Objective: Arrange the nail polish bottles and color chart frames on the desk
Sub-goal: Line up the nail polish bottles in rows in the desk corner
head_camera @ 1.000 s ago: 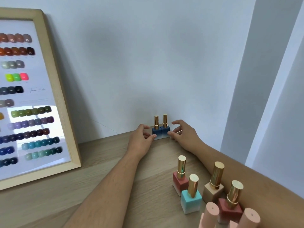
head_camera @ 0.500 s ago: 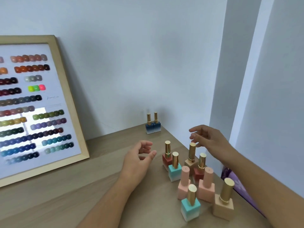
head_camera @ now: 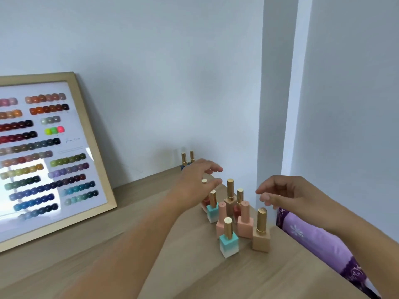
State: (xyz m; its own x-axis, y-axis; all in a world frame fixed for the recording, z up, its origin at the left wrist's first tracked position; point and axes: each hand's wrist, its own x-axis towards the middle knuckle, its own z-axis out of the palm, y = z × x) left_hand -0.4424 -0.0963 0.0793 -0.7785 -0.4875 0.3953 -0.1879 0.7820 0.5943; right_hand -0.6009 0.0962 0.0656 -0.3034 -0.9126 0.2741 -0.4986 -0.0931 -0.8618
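Several nail polish bottles with gold caps stand in a cluster near the desk's right edge: a teal one [head_camera: 229,242] in front, a beige one [head_camera: 261,236], two pink ones [head_camera: 245,225] and red ones behind. My left hand [head_camera: 197,182] hovers open over the cluster's far left, fingers spread above a red bottle's cap [head_camera: 204,181]. My right hand [head_camera: 280,194] hangs open to the right of the cluster, holding nothing. Two dark blue bottles [head_camera: 187,159] stand together at the wall, partly hidden by my left hand. A wooden color chart frame [head_camera: 90,147] leans on the wall at left.
The wooden desk [head_camera: 151,244] ends close to the bottles on the right. Purple patterned fabric [head_camera: 313,238] lies below that edge. A white wall corner rises behind the cluster.
Both hands let go of the two blue bottles at the wall and drew back. They now hover over the bottle cluster. The view has tilted up and left.
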